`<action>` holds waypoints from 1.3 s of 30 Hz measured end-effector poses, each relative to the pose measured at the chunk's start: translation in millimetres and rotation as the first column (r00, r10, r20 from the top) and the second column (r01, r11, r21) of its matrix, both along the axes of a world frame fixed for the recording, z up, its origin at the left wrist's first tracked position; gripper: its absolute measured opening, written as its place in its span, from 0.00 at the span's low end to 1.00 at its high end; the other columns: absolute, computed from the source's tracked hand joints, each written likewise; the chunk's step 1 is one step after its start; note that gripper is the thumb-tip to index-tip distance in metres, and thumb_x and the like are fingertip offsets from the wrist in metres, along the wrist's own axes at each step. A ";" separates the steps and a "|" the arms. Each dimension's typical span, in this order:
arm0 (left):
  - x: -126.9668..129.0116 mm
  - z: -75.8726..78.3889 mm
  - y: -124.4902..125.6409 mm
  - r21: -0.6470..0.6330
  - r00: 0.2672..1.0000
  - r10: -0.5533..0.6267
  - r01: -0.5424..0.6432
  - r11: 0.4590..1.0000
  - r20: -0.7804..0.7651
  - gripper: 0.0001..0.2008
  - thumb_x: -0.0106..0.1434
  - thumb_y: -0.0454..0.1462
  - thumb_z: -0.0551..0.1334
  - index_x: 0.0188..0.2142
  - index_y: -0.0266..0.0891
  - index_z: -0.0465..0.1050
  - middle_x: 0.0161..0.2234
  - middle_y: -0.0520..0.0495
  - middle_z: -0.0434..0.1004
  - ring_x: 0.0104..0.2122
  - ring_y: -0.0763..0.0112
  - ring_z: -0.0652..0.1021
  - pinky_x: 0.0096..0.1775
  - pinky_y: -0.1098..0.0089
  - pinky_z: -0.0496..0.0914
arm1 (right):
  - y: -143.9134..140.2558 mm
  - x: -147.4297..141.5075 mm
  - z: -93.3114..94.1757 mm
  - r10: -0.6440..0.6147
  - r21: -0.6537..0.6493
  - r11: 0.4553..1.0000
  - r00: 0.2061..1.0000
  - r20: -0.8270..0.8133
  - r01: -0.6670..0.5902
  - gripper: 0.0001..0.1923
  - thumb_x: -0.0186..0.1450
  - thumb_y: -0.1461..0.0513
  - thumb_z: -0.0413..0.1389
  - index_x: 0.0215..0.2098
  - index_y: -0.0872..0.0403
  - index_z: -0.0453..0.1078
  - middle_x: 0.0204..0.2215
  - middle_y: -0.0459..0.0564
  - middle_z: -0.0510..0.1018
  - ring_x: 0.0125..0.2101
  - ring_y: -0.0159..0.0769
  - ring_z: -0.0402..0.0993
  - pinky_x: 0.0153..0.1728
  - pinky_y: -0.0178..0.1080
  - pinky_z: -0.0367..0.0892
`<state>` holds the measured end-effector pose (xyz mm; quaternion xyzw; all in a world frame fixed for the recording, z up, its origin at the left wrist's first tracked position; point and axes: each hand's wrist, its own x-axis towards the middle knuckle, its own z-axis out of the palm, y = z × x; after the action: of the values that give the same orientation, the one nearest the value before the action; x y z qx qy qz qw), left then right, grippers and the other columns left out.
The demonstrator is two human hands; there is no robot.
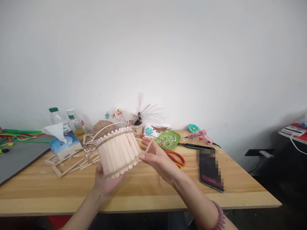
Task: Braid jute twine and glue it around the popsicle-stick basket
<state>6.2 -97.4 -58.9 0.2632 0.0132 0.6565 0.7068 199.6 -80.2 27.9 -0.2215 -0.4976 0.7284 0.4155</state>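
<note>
A basket of flat wooden craft sticks [118,153] is held tilted above the table, its upper rim trimmed with twine and white beads. A thin arched handle [107,127] rises from that rim. My left hand [107,180] is closed around the basket's underside from below, its fingers partly hidden behind it. At the basket's lower right edge, my right hand [155,158] pinches a strand of twine [150,145] between thumb and fingers. Twine also runs along the basket's lower edge.
Behind the basket are a twine ball [102,127] and a green dish [169,140] of small beads. Red-handled scissors [176,157], a pink glue gun [203,136] and a phone [209,169] lie right. Tissues [63,143] and loose sticks [82,163] are left.
</note>
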 end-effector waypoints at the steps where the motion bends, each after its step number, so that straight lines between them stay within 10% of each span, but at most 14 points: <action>1: 1.5 1.4 0.7 0.011 1.000 -0.004 0.004 1.000 0.002 0.34 0.49 0.48 0.63 0.56 0.51 0.60 0.57 0.49 0.66 0.58 0.49 0.61 0.56 0.47 0.57 | 0.3 -0.6 -1.5 0.018 -0.036 0.999 1.000 -0.019 -0.019 0.32 0.49 0.62 0.65 0.50 0.48 0.59 0.54 0.51 0.63 0.53 0.39 0.60 0.50 0.44 0.55; 8: 5.0 20.2 7.7 0.003 0.987 0.009 -0.009 1.000 -0.162 0.24 0.55 0.50 0.59 0.50 0.49 0.69 0.50 0.53 0.74 0.52 0.60 0.70 0.54 0.62 0.62 | 1.2 -4.5 -11.0 0.249 -0.121 0.958 0.963 -0.103 -0.261 0.28 0.51 0.61 0.61 0.50 0.50 0.62 0.42 0.50 0.74 0.39 0.37 0.72 0.42 0.42 0.64; 15: 8.0 37.3 28.6 0.016 0.752 0.175 -0.213 0.977 -0.636 0.28 0.62 0.55 0.48 0.51 0.41 0.67 0.53 0.44 0.70 0.57 0.57 0.63 0.57 0.57 0.54 | 12.4 3.4 -23.6 0.062 0.072 0.996 0.993 -0.102 -0.055 0.27 0.53 0.60 0.60 0.51 0.52 0.63 0.48 0.53 0.72 0.48 0.42 0.69 0.52 0.46 0.60; 24: -21.5 26.0 35.9 0.155 0.551 0.223 -0.167 0.974 -0.805 0.23 0.62 0.50 0.53 0.52 0.43 0.67 0.57 0.45 0.64 0.58 0.55 0.61 0.58 0.56 0.52 | 48.2 4.7 -56.6 -0.185 0.574 0.819 0.936 0.300 -0.022 0.38 0.52 0.56 0.62 0.57 0.52 0.54 0.56 0.55 0.63 0.55 0.43 0.60 0.55 0.46 0.55; 39: -63.0 -13.0 36.4 0.272 0.121 0.262 0.078 0.959 -0.957 0.51 0.36 0.35 0.73 0.60 0.41 0.53 0.62 0.38 0.54 0.61 0.48 0.54 0.60 0.50 0.44 | 57.5 -19.5 -96.7 -0.338 0.653 0.752 0.796 0.502 -0.093 0.45 0.42 0.60 0.68 0.56 0.55 0.57 0.52 0.56 0.67 0.53 0.50 0.61 0.54 0.49 0.54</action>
<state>-56.8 -61.0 -71.9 0.7177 0.4079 0.3562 0.4378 180.1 -22.7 -68.8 -0.3133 -0.8048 0.3732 0.3388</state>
